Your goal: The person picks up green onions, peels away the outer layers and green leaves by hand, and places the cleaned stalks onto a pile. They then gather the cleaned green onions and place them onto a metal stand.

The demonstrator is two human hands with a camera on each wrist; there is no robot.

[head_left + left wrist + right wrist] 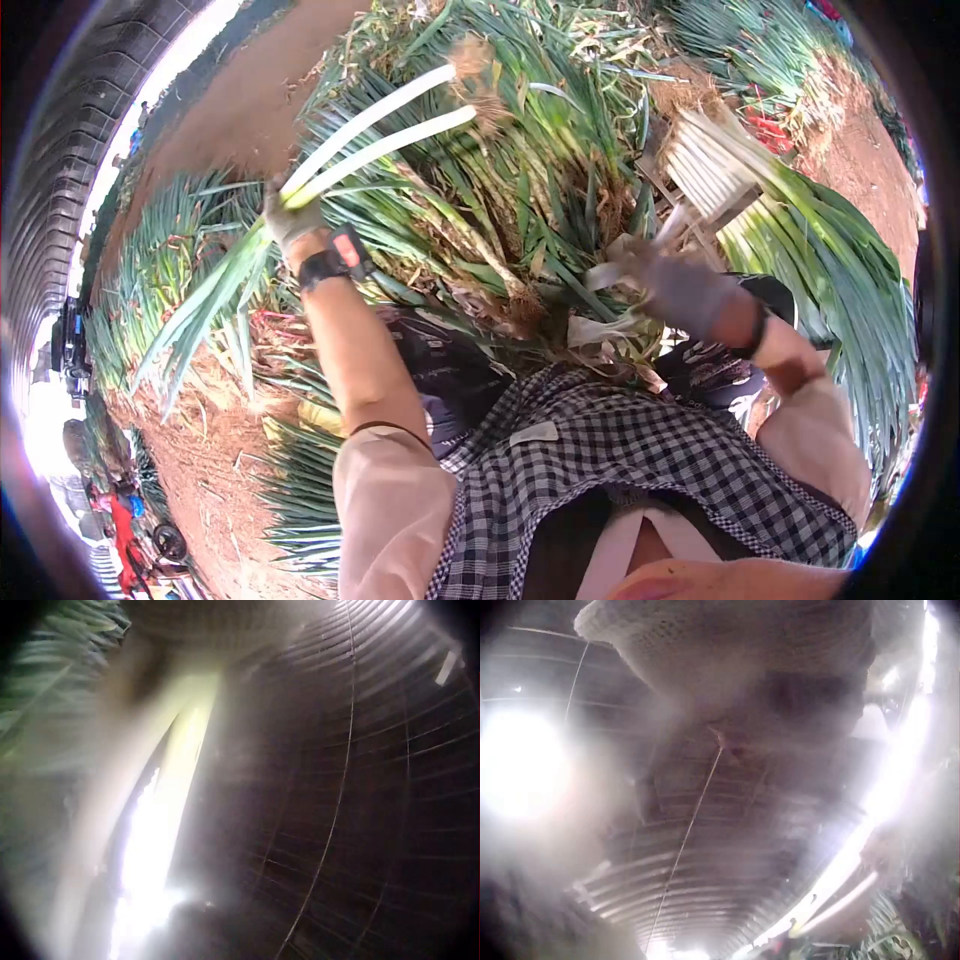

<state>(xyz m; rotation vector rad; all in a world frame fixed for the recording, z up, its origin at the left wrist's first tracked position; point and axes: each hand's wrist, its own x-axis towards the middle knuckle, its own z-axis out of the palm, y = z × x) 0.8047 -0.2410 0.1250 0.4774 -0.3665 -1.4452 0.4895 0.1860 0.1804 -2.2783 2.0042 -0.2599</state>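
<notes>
My gloved left hand [292,222] grips two long green onions [392,146] by the lower green part. Their white shanks point up and right, with the roots at the far end, and the leaves hang down to the left. Up close in the left wrist view, the two pale stalks [187,742] run down from the glove. My gloved right hand [685,290] is blurred in front of my lap, beside pale leaf strips [605,328]. At its fingertips a whitish strip overlaps the glove; I cannot tell whether the fingers hold it.
A large heap of untrimmed green onions [500,190] spreads before me. On the right, a stack of cleaned onions [710,175] lies with white ends together and leaves draping down. More piles [160,290] lie left and far right on brown soil [190,440]. A ribbed tunnel wall [70,170] curves at left.
</notes>
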